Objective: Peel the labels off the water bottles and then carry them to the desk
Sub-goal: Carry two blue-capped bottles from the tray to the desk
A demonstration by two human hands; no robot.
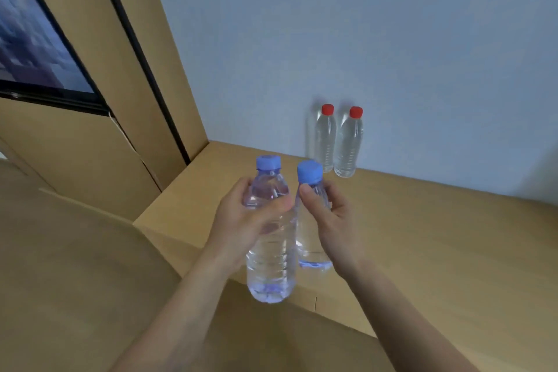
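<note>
My left hand grips a clear, label-free water bottle with a blue cap around its upper body, held upright above the desk's front edge. My right hand holds a second blue-capped bottle just beside it, thumb near the neck, its base close over the wooden desk. The two bottles almost touch. Two clear bottles with red caps stand side by side, without labels, at the back of the desk against the wall.
A pale blue wall backs the desk. Tall wooden panels with a black strip rise at the left, with a dark-framed screen further left. A lower wooden surface lies in front at the left.
</note>
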